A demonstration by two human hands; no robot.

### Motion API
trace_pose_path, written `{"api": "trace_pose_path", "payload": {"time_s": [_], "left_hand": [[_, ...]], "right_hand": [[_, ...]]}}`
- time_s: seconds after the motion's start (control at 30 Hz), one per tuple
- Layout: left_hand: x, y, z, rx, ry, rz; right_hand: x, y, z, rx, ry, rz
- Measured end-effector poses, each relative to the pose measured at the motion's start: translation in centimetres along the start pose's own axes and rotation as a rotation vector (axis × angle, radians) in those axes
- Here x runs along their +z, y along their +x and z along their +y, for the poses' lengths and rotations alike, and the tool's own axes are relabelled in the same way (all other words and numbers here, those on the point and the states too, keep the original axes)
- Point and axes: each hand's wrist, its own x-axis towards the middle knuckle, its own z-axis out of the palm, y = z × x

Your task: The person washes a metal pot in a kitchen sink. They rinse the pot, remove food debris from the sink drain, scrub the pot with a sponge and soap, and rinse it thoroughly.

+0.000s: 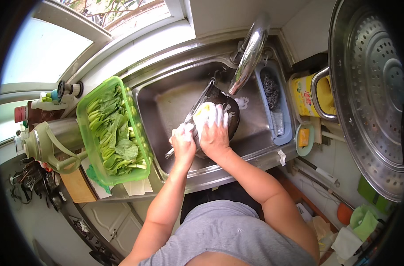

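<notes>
A dark round pan with a shiny metal rim stands tilted in the stainless steel sink. Its rim is gripped by my left hand, which has foam on the fingers. My right hand presses a foam-covered sponge against the pan's dark surface; a little yellow shows through the white lather, and the fingers are coated with suds. Above the pan, the chrome faucet points down into the sink; I cannot tell whether water is running. A patch of suds lies on the sink floor.
Leafy greens fill a green plastic basin left of the sink, beside a thermos flask. A blue caddy holds a steel-wool scrubber. A soap dish sits at right. A large perforated steamer tray hangs at far right.
</notes>
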Motion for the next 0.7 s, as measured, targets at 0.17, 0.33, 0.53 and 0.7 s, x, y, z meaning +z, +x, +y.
{"api": "trace_pose_path", "payload": {"time_s": [0.17,0.33,0.53,0.7], "left_hand": [[-0.1,-0.1,-2.6,-0.042,-0.132,0.000],[-1.4,0.4,-1.8,-0.209,-0.269,-0.030],[-0.9,1.3,-3.4,-0.169,-0.250,-0.061],[-0.2,3.1,-1.0,-0.079,0.003,-0.049]], "right_hand": [[-1.7,9.9,8.6,0.607,0.441,-0.482],[-0.3,0.9,2.0,0.012,-0.120,-0.155],[1.7,3.8,12.4,0.662,0.406,-0.262],[0.1,-7.2,1.3,-0.051,0.107,0.018]]}}
